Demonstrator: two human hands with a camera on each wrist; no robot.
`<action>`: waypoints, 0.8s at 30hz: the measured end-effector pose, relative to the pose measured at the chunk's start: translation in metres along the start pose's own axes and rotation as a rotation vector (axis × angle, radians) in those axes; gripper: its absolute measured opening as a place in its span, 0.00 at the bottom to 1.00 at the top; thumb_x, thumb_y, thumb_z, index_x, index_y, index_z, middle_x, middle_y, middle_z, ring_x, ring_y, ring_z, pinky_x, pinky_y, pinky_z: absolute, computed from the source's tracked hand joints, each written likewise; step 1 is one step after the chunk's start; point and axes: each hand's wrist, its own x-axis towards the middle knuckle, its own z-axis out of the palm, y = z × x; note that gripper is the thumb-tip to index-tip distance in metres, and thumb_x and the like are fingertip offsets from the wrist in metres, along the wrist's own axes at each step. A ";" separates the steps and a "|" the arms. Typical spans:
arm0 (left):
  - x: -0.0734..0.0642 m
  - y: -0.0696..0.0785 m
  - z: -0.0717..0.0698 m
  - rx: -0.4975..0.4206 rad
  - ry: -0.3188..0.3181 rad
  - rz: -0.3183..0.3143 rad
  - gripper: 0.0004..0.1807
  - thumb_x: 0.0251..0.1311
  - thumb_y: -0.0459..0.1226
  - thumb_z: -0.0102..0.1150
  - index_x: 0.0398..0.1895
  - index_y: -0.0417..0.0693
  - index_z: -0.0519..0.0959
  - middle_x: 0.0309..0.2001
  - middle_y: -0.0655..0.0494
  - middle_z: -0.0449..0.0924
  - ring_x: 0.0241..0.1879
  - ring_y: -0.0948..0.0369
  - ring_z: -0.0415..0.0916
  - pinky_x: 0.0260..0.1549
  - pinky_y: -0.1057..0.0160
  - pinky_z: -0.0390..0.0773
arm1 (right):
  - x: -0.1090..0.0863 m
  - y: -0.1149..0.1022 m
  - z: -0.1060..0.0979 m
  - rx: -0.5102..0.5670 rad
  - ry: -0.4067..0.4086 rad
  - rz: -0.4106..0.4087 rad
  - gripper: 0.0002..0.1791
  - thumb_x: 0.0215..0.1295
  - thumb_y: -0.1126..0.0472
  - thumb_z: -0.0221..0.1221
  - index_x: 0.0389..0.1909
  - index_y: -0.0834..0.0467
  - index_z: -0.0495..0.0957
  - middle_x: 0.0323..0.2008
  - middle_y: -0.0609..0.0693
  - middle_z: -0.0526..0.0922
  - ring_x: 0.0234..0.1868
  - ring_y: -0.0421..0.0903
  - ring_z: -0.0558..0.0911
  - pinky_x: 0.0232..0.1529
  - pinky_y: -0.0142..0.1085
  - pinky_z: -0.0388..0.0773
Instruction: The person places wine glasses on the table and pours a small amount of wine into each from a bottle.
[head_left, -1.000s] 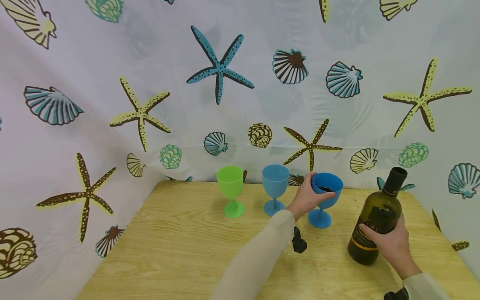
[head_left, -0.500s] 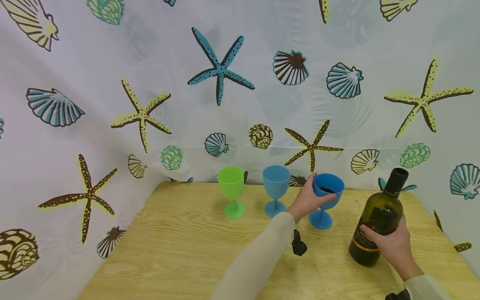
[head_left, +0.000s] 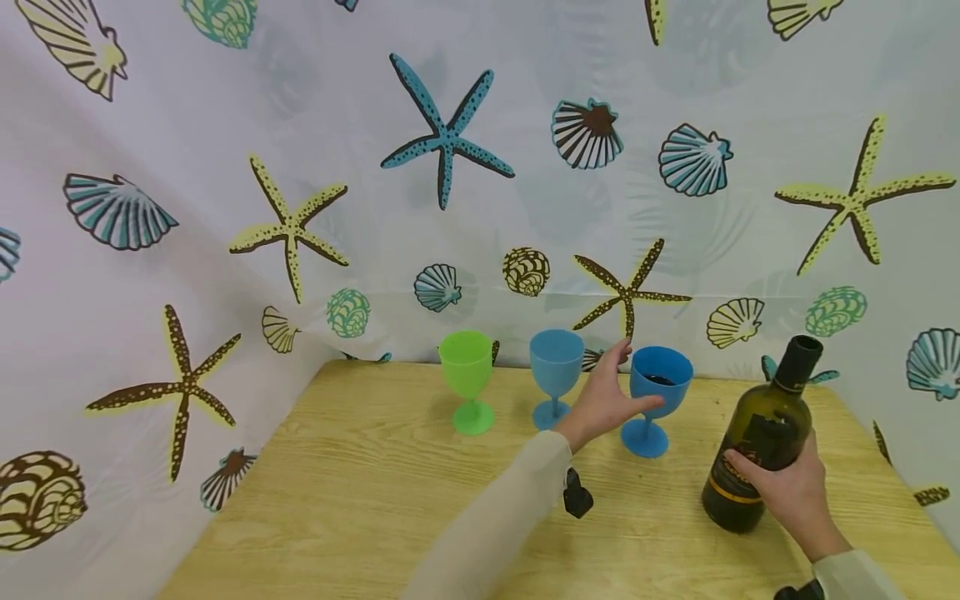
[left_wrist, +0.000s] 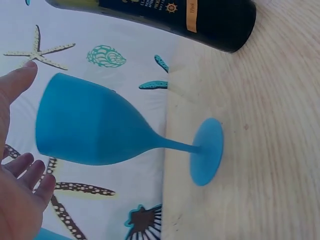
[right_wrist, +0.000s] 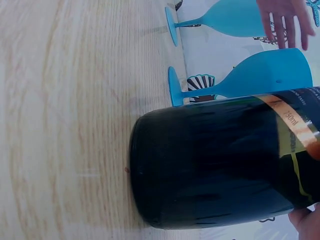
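Observation:
My left hand (head_left: 604, 402) is beside a dark blue goblet (head_left: 671, 396), its fingers spread and extended. The left wrist view shows the fingers (left_wrist: 31, 175) and thumb apart from the bowl (left_wrist: 90, 122). That goblet stands upright on its round foot and holds dark liquid. My right hand (head_left: 797, 492) grips a dark green wine bottle (head_left: 761, 442) around its labelled body. The bottle's mouth points up, and its base is right at the tabletop. A lighter blue goblet (head_left: 556, 367) stands just left of my left hand, and a green goblet (head_left: 467, 371) is farther left.
The three goblets form a row near the back edge of the wooden table (head_left: 360, 467). Behind and around it hangs a white curtain (head_left: 337, 108) printed with starfish and shells. Dark cameras are strapped to both wrists.
My left hand has let go of the dark blue goblet, its fingers opening and drawing away to the left. The right hand keeps hold of the bottle in the same place.

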 end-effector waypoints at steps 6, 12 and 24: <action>-0.006 0.008 -0.021 0.143 -0.017 0.103 0.49 0.53 0.50 0.68 0.74 0.53 0.51 0.69 0.54 0.58 0.66 0.58 0.58 0.58 0.58 0.67 | 0.000 0.001 0.000 0.015 -0.013 0.006 0.53 0.55 0.57 0.69 0.72 0.60 0.43 0.61 0.65 0.64 0.55 0.60 0.68 0.52 0.58 0.67; -0.009 0.008 -0.048 0.361 -0.003 0.255 0.45 0.54 0.48 0.68 0.71 0.48 0.56 0.68 0.50 0.59 0.67 0.54 0.58 0.60 0.59 0.64 | 0.000 0.002 0.000 0.024 -0.016 0.018 0.53 0.55 0.57 0.69 0.72 0.60 0.42 0.61 0.64 0.63 0.56 0.62 0.67 0.53 0.58 0.67; -0.010 -0.025 -0.087 0.697 0.060 0.184 0.50 0.49 0.55 0.68 0.72 0.50 0.56 0.72 0.48 0.49 0.68 0.49 0.52 0.62 0.50 0.60 | -0.001 0.001 0.000 0.005 -0.005 0.016 0.53 0.54 0.55 0.69 0.72 0.59 0.44 0.60 0.64 0.64 0.55 0.56 0.69 0.52 0.56 0.67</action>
